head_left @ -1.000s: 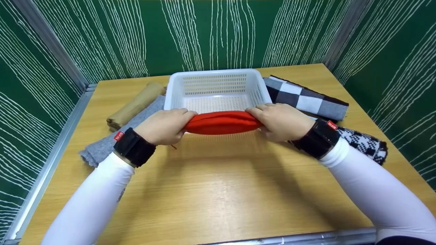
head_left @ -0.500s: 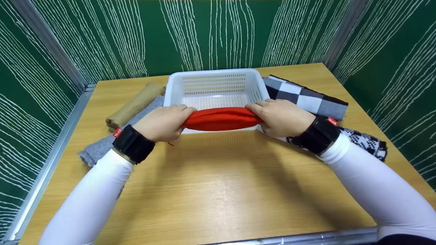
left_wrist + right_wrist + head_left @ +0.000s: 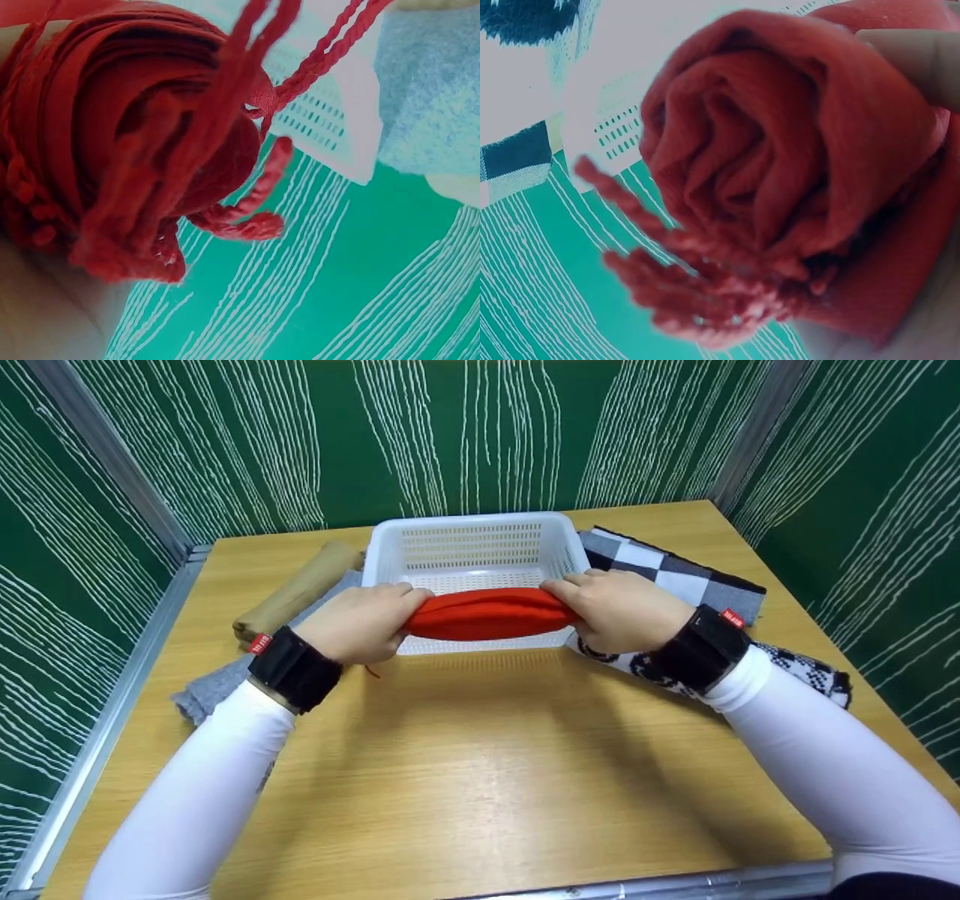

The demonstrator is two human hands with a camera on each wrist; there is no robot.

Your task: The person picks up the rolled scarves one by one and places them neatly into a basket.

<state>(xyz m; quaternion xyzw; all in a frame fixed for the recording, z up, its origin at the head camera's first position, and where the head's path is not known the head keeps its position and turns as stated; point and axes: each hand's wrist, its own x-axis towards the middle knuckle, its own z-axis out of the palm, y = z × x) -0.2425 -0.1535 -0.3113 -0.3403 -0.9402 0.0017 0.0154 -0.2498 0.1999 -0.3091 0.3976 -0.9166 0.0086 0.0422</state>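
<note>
A rolled red scarf (image 3: 491, 615) is held level by its two ends, in front of and partly over the near side of a white plastic basket (image 3: 472, 519). My left hand (image 3: 364, 622) grips the left end; twisted tassels dangle there in the left wrist view, beside the spiral of the scarf roll (image 3: 150, 112). My right hand (image 3: 622, 611) grips the right end, where the right wrist view has the coiled scarf end (image 3: 742, 150) with its fringe. Most of the basket's near wall is behind the scarf.
Left of the basket lie a tan rolled cloth (image 3: 300, 589) and a grey rolled cloth (image 3: 214, 686). To its right are a black-and-white checked cloth (image 3: 682, 574) and a black-and-white patterned roll (image 3: 810, 671). Green walls (image 3: 480, 435) surround the wooden table (image 3: 480, 772).
Both hands have moved slightly forward, away from the body, carrying the red scarf further over the basket's near edge. The grip at both ends looks the same.
</note>
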